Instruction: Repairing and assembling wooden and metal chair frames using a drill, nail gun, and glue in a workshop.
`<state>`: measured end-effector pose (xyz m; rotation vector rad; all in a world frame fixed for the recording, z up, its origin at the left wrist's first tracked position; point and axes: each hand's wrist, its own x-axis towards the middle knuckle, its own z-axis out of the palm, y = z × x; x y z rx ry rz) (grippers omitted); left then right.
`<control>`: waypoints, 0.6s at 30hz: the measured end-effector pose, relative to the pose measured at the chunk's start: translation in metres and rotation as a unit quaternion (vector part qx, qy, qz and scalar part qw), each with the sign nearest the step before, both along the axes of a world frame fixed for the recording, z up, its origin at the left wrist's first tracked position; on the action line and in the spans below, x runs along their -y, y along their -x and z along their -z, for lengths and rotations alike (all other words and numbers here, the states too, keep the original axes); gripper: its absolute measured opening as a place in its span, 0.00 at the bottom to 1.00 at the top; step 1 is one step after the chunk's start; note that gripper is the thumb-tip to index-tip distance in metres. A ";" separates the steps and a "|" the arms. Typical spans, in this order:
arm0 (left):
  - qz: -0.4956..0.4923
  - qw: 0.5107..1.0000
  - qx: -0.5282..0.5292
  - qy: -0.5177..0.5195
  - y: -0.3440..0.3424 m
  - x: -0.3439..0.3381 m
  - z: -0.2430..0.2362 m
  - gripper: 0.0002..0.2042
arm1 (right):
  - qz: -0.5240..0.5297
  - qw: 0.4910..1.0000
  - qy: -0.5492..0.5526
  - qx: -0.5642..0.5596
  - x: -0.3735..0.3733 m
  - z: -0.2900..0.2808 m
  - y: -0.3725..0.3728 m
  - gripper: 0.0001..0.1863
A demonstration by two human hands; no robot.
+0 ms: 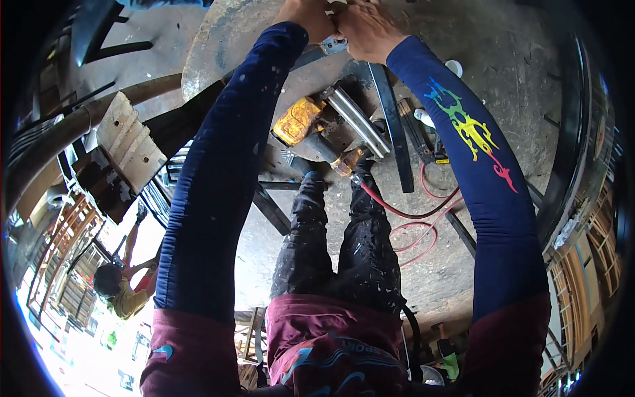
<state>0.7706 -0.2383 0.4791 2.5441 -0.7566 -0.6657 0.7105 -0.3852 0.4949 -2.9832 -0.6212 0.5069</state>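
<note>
Both of my arms, in navy sleeves, stretch far forward to the upper edge. There my left hand [308,18] and my right hand [370,32] meet, fingers curled inward. Whatever they hold is hidden by the fingers and the picture's edge. Just below them shows a small blue-grey metal piece [334,45], beside black metal bars. Under the hands lies a worn round disc [205,49]. Nearer my feet rests a yellow and silver nail gun [301,122], joined to a red air hose [387,207].
A second, dark air tool [415,132] lies right of a black metal bar [391,126]. The hose loops over the concrete floor. A pale wooden block [129,142] and a curved brown rail [86,114] stand at left. Another person [126,291] is at work at lower left.
</note>
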 end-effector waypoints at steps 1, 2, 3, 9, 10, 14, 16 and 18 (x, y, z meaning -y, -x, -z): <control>-0.006 0.997 0.064 -0.034 0.000 0.000 0.008 0.17 | 0.001 1.000 -0.004 0.001 -0.002 -0.006 -0.001 0.21; -0.012 0.989 0.128 -0.067 -0.001 0.000 0.020 0.14 | -0.006 1.000 -0.008 0.002 -0.002 -0.008 -0.004 0.20; -0.010 0.989 0.129 -0.070 -0.002 -0.008 0.032 0.14 | -0.013 1.000 -0.011 0.002 -0.003 -0.009 -0.005 0.20; -0.036 0.980 -0.089 -0.172 -0.039 -0.034 0.112 0.26 | -0.018 0.999 -0.034 -0.005 -0.027 -0.016 -0.003 0.17; 0.176 0.953 0.076 -0.235 -0.028 0.003 0.085 0.29 | 0.001 1.000 -0.010 -0.016 -0.001 -0.012 0.005 0.17; 0.315 0.902 0.272 -0.118 -0.029 -0.014 0.046 0.35 | 0.085 0.985 -0.088 0.125 -0.009 -0.029 0.035 0.20; 0.374 0.910 0.171 -0.060 -0.038 -0.011 0.012 0.31 | 0.192 0.921 -0.205 0.270 -0.028 -0.041 0.079 0.29; -0.200 0.930 -0.308 0.010 -0.014 0.015 -0.023 0.25 | 0.344 0.900 -0.215 0.162 -0.057 -0.031 0.157 0.38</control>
